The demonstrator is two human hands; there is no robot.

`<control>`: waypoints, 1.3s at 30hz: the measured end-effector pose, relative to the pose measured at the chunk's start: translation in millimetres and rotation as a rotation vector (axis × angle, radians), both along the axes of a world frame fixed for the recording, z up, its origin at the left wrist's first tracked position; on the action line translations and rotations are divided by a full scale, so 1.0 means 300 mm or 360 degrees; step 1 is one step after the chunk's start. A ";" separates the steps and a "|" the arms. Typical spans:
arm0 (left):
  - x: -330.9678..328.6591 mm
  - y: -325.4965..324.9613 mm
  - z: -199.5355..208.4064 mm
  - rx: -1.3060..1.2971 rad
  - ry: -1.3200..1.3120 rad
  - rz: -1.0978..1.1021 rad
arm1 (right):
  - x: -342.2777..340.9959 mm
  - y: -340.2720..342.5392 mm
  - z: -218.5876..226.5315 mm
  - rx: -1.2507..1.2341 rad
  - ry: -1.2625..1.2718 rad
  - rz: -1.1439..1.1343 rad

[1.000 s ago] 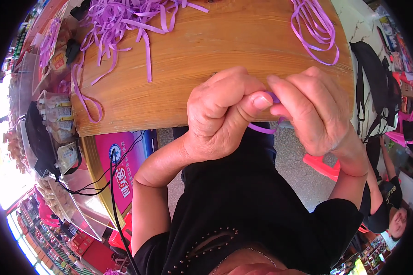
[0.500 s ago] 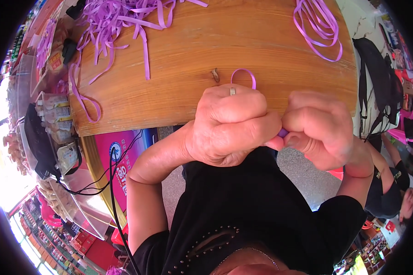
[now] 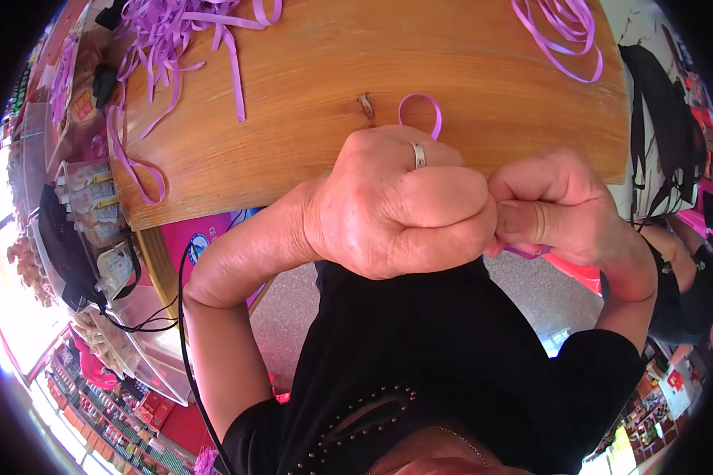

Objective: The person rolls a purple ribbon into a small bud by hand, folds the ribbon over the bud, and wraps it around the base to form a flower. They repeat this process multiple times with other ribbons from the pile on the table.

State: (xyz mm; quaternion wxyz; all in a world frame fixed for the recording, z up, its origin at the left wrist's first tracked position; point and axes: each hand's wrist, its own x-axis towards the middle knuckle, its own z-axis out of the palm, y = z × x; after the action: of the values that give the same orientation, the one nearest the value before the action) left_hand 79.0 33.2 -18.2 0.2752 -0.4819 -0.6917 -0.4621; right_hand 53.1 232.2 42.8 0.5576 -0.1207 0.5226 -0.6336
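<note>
The fingers (image 3: 420, 210) of the left hand (image 3: 396, 206) are curled tight into a fist, and a loop of purple ribbon (image 3: 421, 107) rises from behind the knuckles, so the fist seems clamped on that ribbon, though the grip itself is hidden. A ring (image 3: 418, 155) sits on one left finger. The right hand (image 3: 566, 206) presses against the left, thumb flat and fingers folded in, pinching a short purple end (image 3: 523, 252) that shows just under the thumb. Both hands hang at the near edge of the bench (image 3: 309, 119), above the person's black top (image 3: 451, 356).

The ribbon loop lies on the wood just beyond the left knuckles, beside a small dark knot (image 3: 366, 107) in the grain. Well apart, at the far left of the bench, is a loose heap of purple strips (image 3: 182, 39), some trailing over the left edge. At the far right corner lies a smaller bundle of loops (image 3: 562, 36).

Left of the bench stand clear packets (image 3: 95, 206) and a black cable (image 3: 184, 317) hangs down. To the right, a black bag (image 3: 661, 134) hangs by the bench, and another person in black (image 3: 689, 293) is partly in view at the edge.
</note>
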 end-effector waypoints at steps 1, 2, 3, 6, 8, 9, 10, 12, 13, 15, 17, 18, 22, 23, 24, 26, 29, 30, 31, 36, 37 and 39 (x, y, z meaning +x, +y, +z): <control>0.002 -0.002 -0.001 -0.0003 -0.0018 -0.0002 | -0.002 -0.002 -0.001 -0.0003 -0.0018 -0.0002; 0.003 -0.008 0.003 0.0008 -0.0098 -0.0061 | -0.008 -0.004 0.001 -0.0005 -0.0058 0.0018; 0.007 -0.012 0.005 0.0018 -0.0175 -0.0117 | -0.012 -0.005 -0.001 -0.0007 -0.0095 0.0039; -0.010 -0.007 -0.003 0.0008 -0.0175 0.0124 | -0.023 0.006 -0.039 0.0009 -0.0163 -0.0054; -0.003 -0.012 -0.007 -0.0021 -0.0392 0.0178 | -0.053 -0.010 -0.048 -0.0105 -0.0058 -0.0100; -0.011 -0.002 -0.008 0.0149 -0.0510 0.0207 | -0.064 -0.018 -0.050 -0.0215 0.0023 -0.0139; -0.012 0.001 -0.011 0.0322 -0.0630 0.0246 | -0.065 -0.025 -0.055 -0.0219 0.0047 -0.0131; -0.019 0.001 -0.016 0.0367 -0.0655 0.0212 | -0.063 -0.035 -0.063 -0.0272 0.0221 -0.0287; -0.022 0.007 -0.016 0.0415 -0.0664 0.0217 | -0.067 -0.033 -0.064 -0.0277 0.0234 -0.0278; -0.033 0.007 -0.020 0.0460 -0.0662 0.0227 | -0.078 -0.024 -0.064 -0.0250 0.0262 -0.0231; -0.043 0.001 -0.030 0.0413 -0.0639 0.0176 | -0.069 -0.030 -0.045 -0.0170 0.0314 -0.0251; -0.045 -0.004 -0.030 0.0409 -0.0639 0.0177 | -0.068 -0.033 -0.040 -0.0086 0.0364 -0.0273; -0.046 -0.003 -0.025 0.0238 -0.0654 0.0259 | -0.091 -0.012 -0.052 -0.0037 0.0337 -0.0312; -0.051 -0.002 -0.025 0.0218 -0.0652 0.0284 | -0.093 -0.009 -0.051 0.0003 0.0381 -0.0344; -0.058 -0.001 -0.028 0.0222 -0.0640 0.0280 | -0.097 -0.004 -0.047 0.0044 0.0429 -0.0376; -0.079 -0.001 -0.032 0.0178 -0.0648 0.0273 | -0.109 0.013 -0.036 0.0108 0.0472 -0.0395; -0.089 -0.002 0.007 0.0136 -0.0910 0.0383 | -0.120 0.053 -0.026 0.0151 0.0626 -0.0507; -0.107 -0.010 0.011 0.0143 -0.0876 0.0376 | -0.122 0.072 -0.021 0.0130 0.0723 -0.0597; -0.126 -0.022 0.007 0.0076 -0.0822 0.0456 | -0.128 0.096 -0.008 0.0135 0.0762 -0.0601; -0.224 -0.050 -0.044 -0.0067 -0.0896 0.0573 | -0.170 0.220 0.061 0.0095 0.1382 -0.0821; -0.237 -0.046 -0.064 -0.0060 -0.0876 0.0571 | -0.194 0.249 0.072 0.0157 0.1383 -0.0894; -0.244 -0.051 -0.092 -0.0121 -0.0962 0.0687 | -0.278 0.259 0.092 0.0263 0.1390 -0.1075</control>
State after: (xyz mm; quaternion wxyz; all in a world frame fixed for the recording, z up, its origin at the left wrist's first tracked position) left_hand 5.7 17.9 -45.8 0.1316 -0.1767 -0.8440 -0.4890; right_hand -30.3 309.9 70.4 0.0630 -0.1538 0.7626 -0.6252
